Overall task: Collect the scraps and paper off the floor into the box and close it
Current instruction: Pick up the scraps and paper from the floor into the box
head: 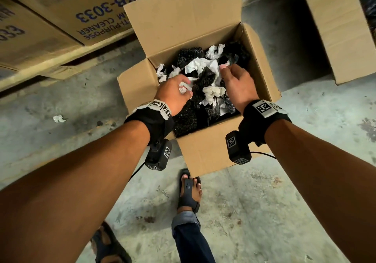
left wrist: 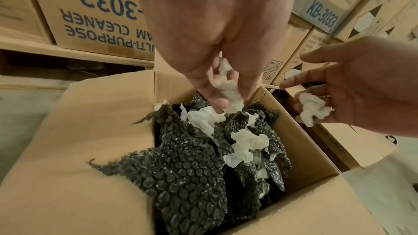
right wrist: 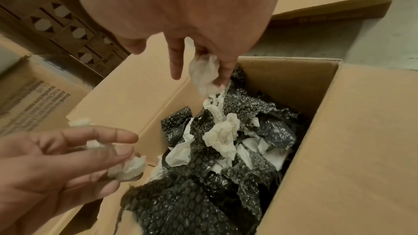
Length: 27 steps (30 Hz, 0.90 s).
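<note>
The concrete floor point(head: 264, 212) carries everything here. Along its far side, large printed cartons point(head: 85, 16) marked KB-3033 sit on a wooden pallet point(head: 61, 63), and another plain carton point(head: 341, 30) stands at the far right.

In the middle stands the open box point(head: 209, 150), all its flaps turned outward. It is filled with pieces of black bubble wrap point(left wrist: 181, 176), and crumpled white paper point(head: 213, 92) lies mixed among them and on top.

Both forearms reach over the box, each with a black wrist strap. The left hand point(head: 175, 92) is above the near left part of the opening; its fingers are curled around a small wad of white paper point(left wrist: 230, 94), which hangs just over the scraps. The right hand point(head: 237, 81) is above the far right part of the opening. It pinches another white wad point(right wrist: 204, 74) between thumb and the lower fingers, while the index finger points out straight.

Below the box, one foot in a dark sandal point(head: 189, 191) stands just beside its near corner.

One small scrap of white paper point(head: 59, 118) lies on the floor to the left, well apart from the box.
</note>
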Each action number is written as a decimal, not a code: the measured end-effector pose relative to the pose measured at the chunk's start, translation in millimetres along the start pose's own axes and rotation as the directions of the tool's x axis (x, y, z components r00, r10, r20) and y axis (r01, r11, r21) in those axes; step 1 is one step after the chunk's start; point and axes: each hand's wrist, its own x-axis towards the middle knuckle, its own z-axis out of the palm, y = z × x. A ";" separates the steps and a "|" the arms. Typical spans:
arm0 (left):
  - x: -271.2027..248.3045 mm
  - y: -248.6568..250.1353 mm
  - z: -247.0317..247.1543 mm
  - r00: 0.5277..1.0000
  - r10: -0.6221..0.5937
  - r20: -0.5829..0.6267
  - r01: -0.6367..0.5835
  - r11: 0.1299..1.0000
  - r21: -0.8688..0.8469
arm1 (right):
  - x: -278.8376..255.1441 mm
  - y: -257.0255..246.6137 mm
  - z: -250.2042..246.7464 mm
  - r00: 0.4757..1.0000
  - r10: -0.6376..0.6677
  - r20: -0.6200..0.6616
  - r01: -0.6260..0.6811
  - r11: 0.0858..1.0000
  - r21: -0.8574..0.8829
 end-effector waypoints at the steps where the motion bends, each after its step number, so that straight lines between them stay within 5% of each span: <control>1: -0.1 -0.8 -0.9 1.000 0.019 0.009 -0.019 1.000 0.014 | 0.7 1.3 1.8 1.000 -0.009 0.016 0.008 0.999 0.042; 9: 1.3 -2.4 -2.5 0.985 0.085 0.148 -0.077 0.995 -0.057 | 0.9 14.1 9.7 0.993 -0.059 0.106 0.048 0.993 0.105; 18: 7.4 6.6 8.0 0.996 0.051 0.068 -0.032 0.964 -0.266 | -10.8 29.7 2.5 0.993 -0.051 0.106 0.044 0.997 0.065; 27: 13.8 13.6 14.3 0.995 0.098 -0.028 -0.101 0.986 -0.129 | -21.0 46.3 -6.2 0.993 -0.029 0.113 0.026 0.999 0.025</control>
